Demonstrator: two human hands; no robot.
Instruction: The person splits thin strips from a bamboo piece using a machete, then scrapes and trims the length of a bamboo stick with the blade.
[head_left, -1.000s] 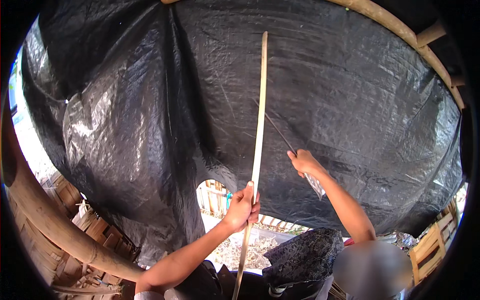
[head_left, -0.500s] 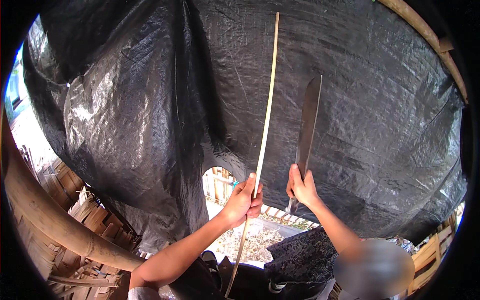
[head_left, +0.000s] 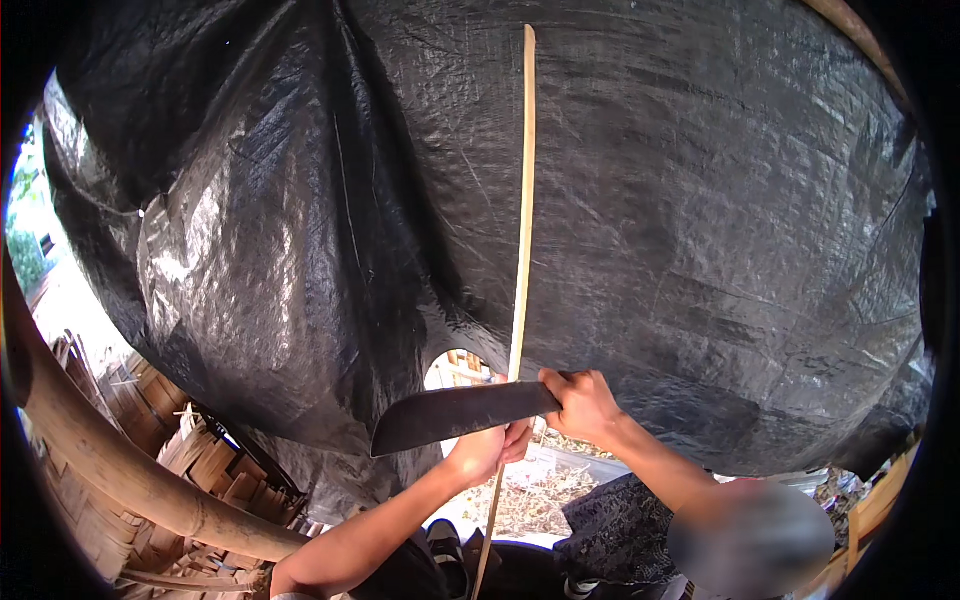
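A long, thin pale strip [head_left: 525, 200], which looks like split bamboo, stands nearly upright in front of me. My left hand [head_left: 487, 452] is closed around its lower part, and the strip's tail runs on down below the fist. In my right hand [head_left: 588, 405] is a machete [head_left: 455, 415], its handle mostly hidden by the fingers. The broad dark blade lies across the strip, just above my left hand, with its tip toward the left. It covers part of the left fingers. Whether the edge touches the strip I cannot tell.
A large black tarp [head_left: 720, 240] hangs ahead, with a gap low in its middle. A thick bamboo pole [head_left: 150, 485] crosses at lower left beside woven bamboo [head_left: 190, 440]. Dry shavings [head_left: 535, 500] litter the ground. A patterned dark cloth [head_left: 615, 525] lies at lower right.
The machete has swung from upright, right of the strip, to lying across it, tip left. The strip has turned slightly and stands straighter. My left hand still grips it.
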